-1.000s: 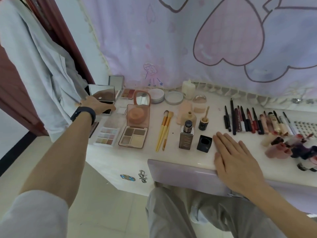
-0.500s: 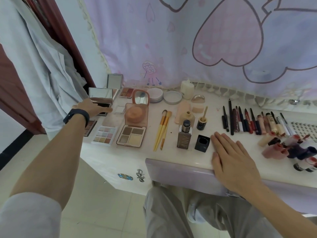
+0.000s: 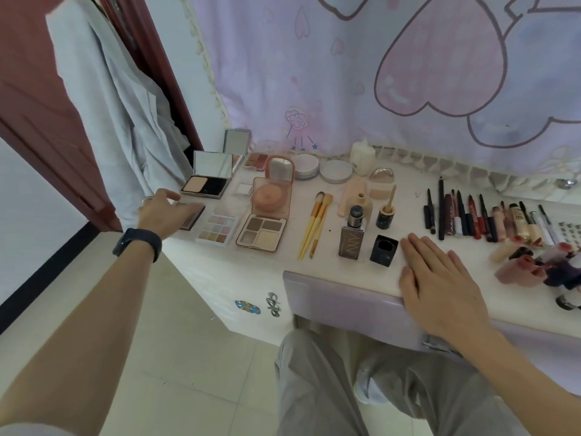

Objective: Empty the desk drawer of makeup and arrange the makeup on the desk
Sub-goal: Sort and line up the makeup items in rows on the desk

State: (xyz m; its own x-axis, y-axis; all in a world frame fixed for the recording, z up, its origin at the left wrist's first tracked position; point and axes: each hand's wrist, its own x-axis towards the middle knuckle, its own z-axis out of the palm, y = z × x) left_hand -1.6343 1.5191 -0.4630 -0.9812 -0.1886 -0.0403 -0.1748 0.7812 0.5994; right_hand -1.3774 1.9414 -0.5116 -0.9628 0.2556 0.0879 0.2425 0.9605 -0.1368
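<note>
While flat on desk (image 3: 327, 273), right hand (image 3: 440, 287).

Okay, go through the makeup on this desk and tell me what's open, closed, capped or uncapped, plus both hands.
black powder compact, open, mirror raised
orange blush compact, open, lid raised
four-pan palette, open
foundation bottle, upright, cap off
black cap, off, beside the bottle
left hand, open, fingers relaxed
right hand, open, flat on desk

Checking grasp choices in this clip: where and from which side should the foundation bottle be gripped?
Probably its square brown body, below the narrow pump, coming from the desk's front edge. The foundation bottle stands upright; the black cap sits close on its right and brushes lie to its left.
</note>
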